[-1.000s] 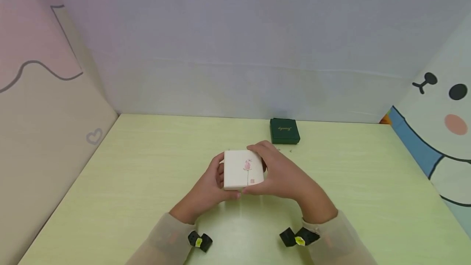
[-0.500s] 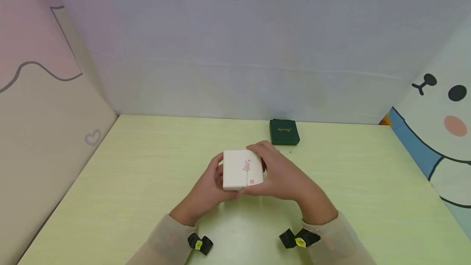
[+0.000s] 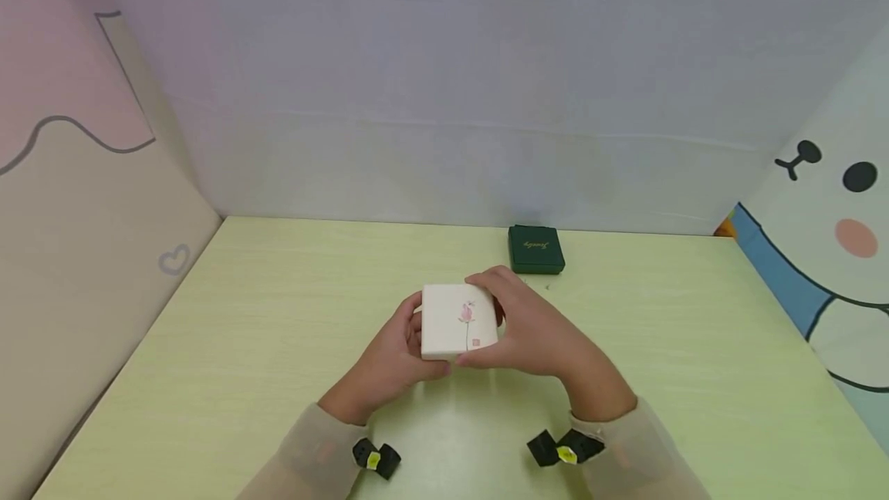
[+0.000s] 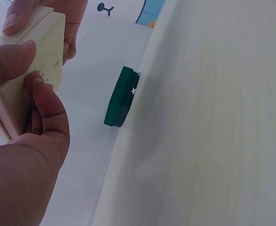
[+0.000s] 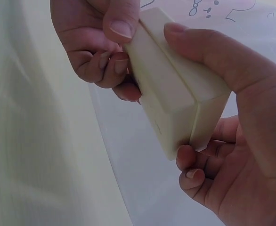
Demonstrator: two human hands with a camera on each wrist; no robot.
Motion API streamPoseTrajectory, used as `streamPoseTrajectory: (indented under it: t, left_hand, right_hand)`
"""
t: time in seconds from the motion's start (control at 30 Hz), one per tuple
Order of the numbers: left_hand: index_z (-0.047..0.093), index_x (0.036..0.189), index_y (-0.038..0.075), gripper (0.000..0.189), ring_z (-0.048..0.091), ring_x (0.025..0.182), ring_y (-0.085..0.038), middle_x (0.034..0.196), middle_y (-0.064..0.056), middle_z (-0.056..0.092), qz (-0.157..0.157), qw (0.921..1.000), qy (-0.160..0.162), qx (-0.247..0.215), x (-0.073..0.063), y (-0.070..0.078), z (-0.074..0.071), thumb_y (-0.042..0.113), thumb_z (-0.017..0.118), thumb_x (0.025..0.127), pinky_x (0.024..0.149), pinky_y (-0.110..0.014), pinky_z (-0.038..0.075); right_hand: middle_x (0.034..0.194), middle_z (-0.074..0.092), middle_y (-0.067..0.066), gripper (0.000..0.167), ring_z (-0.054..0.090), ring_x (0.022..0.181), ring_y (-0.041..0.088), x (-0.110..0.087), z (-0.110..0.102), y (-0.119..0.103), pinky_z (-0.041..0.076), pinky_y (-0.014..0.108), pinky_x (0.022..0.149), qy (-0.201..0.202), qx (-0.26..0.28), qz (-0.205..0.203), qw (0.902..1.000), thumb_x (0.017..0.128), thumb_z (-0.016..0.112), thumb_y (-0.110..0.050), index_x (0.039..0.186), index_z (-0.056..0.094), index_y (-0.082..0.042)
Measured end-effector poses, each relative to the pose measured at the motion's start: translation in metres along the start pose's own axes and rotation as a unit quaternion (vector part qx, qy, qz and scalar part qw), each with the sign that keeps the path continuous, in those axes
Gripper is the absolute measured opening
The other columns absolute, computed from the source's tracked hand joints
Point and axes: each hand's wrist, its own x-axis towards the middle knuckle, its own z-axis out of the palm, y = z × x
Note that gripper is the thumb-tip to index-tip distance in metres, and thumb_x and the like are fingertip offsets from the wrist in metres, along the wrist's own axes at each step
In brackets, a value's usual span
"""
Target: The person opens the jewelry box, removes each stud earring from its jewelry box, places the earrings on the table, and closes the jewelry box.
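A small white box with a pink flower printed on its top is held between both hands above the table. From the left, my left hand grips its lower part, thumb along the near side and fingers underneath. My right hand holds the upper part, the lid, with the thumb on the near side and fingers at the far side. In the right wrist view a thin seam runs round the box between lid and base, and the two thumbs press on either side of it. What is inside the box is hidden.
A dark green box with gold lettering lies near the table's back edge. Small bits lie just in front of it; one looks star-shaped in the left wrist view. White cloth stands behind the pale table, with printed panels at both sides.
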Motion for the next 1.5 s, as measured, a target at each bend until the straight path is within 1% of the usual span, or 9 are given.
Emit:
streamPoseTrajectory:
  t: [0.23, 0.47, 0.73, 1.0, 1.2, 1.33, 1.5]
  left_hand:
    - [0.016, 0.161, 0.011, 0.103, 0.063, 0.116, -0.028, 0.143, -0.016, 0.054, -0.005, 1.0, 0.001, 0.008, 0.0005, -0.0003, -0.0004, -0.016, 0.074, 0.08, 0.088, -0.032, 0.057]
    - [0.017, 0.161, 0.011, 0.104, 0.063, 0.115, -0.028, 0.142, -0.016, 0.055, -0.01, 0.9998, 0.01, 0.015, 0.0002, -0.0005, -0.0002, -0.018, 0.074, 0.078, 0.088, -0.032, 0.057]
    - [0.017, 0.161, 0.012, 0.104, 0.063, 0.116, -0.028, 0.142, -0.017, 0.055, -0.014, 0.9998, 0.01, 0.007, 0.0006, -0.0022, -0.0002, -0.019, 0.073, 0.078, 0.088, -0.032, 0.057]
    - [0.013, 0.162, 0.012, 0.107, 0.061, 0.121, -0.028, 0.146, -0.017, 0.051, -0.03, 0.9994, 0.015, 0.003, 0.0009, -0.0029, -0.0009, -0.018, 0.073, 0.078, 0.09, -0.033, 0.056]
    - [0.009, 0.162, 0.01, 0.11, 0.06, 0.122, -0.029, 0.145, -0.018, 0.051, -0.034, 0.9991, 0.024, 0.005, 0.0009, -0.0031, -0.0023, -0.017, 0.074, 0.078, 0.091, -0.032, 0.056]
    - [0.009, 0.162, 0.009, 0.11, 0.059, 0.121, -0.03, 0.145, -0.02, 0.05, -0.035, 0.9991, 0.022, 0.003, 0.001, -0.0035, -0.0016, -0.018, 0.074, 0.077, 0.091, -0.032, 0.056]
    - [0.009, 0.162, 0.012, 0.112, 0.059, 0.122, -0.03, 0.145, -0.018, 0.05, -0.042, 0.9988, 0.027, 0.003, 0.001, -0.003, -0.0014, -0.018, 0.075, 0.077, 0.092, -0.034, 0.055]
  right_hand:
    - [0.126, 0.053, -0.004, 0.098, 0.054, 0.097, 0.014, 0.0003, 0.0003, 0.0001, 0.053, 0.032, 0.08, 0.006, -0.007, 0.001, 1.0, 0.067, 0.097, -0.045, 0.145, 0.051, -0.009]
    - [0.125, 0.052, -0.005, 0.097, 0.055, 0.098, 0.015, 0.0019, 0.0007, 0.0024, 0.053, 0.031, 0.08, 0.003, -0.002, 0.012, 0.9999, 0.067, 0.097, -0.044, 0.145, 0.05, -0.011]
    - [0.124, 0.052, -0.004, 0.095, 0.054, 0.096, 0.015, 0.0013, -0.0014, 0.0014, 0.053, 0.031, 0.079, 0.009, 0.004, 0.002, 0.9999, 0.067, 0.097, -0.043, 0.144, 0.05, -0.012]
    - [0.128, 0.051, -0.003, 0.097, 0.055, 0.1, 0.017, -0.0002, -0.0048, 0.0009, 0.056, 0.044, 0.085, 0.021, 0.019, 0.003, 0.9996, 0.067, 0.098, -0.04, 0.145, 0.049, -0.011]
    - [0.128, 0.052, -0.001, 0.096, 0.054, 0.098, 0.017, -0.0001, -0.0072, -0.0011, 0.055, 0.041, 0.082, 0.031, 0.01, 0.003, 0.9995, 0.068, 0.098, -0.041, 0.145, 0.05, -0.01]
    - [0.127, 0.052, 0.0, 0.096, 0.054, 0.098, 0.017, -0.002, -0.0082, 0.0008, 0.054, 0.039, 0.082, 0.032, 0.012, 0.009, 0.9994, 0.068, 0.098, -0.042, 0.144, 0.05, -0.009]
    - [0.126, 0.053, 0.001, 0.094, 0.054, 0.097, 0.018, -0.0008, -0.0066, 0.0054, 0.053, 0.035, 0.082, 0.03, 0.028, -0.004, 0.9992, 0.069, 0.098, -0.04, 0.144, 0.051, -0.009]
